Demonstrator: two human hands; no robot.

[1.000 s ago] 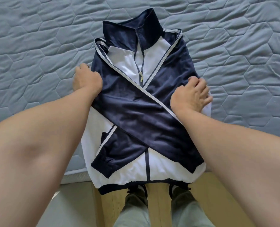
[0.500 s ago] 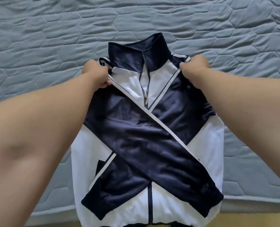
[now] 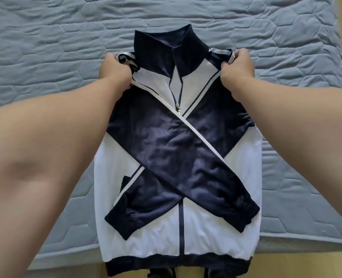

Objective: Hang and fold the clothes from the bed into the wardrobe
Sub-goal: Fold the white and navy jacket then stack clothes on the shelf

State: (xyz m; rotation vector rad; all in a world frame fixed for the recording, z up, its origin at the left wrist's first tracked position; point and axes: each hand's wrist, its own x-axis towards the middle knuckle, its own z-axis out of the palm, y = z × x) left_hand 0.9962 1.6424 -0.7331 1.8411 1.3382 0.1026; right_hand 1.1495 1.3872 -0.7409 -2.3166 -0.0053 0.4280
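From the head camera we look down on a navy and white jacket (image 3: 178, 149) lying front up on the grey quilted bed (image 3: 46, 47). Its collar (image 3: 166, 47) points away from us and its hem hangs over the near mattress edge. The sleeves are crossed over the chest, and the one coming from the left shoulder lies on top. Our left hand (image 3: 115, 71) grips one shoulder and our right hand (image 3: 237, 66) grips the other, fingers curled into the fabric either side of the collar.

One jacket (image 3: 178, 157), one bed (image 3: 46, 37), two hands: left hand (image 3: 114, 67), right hand (image 3: 238, 65).
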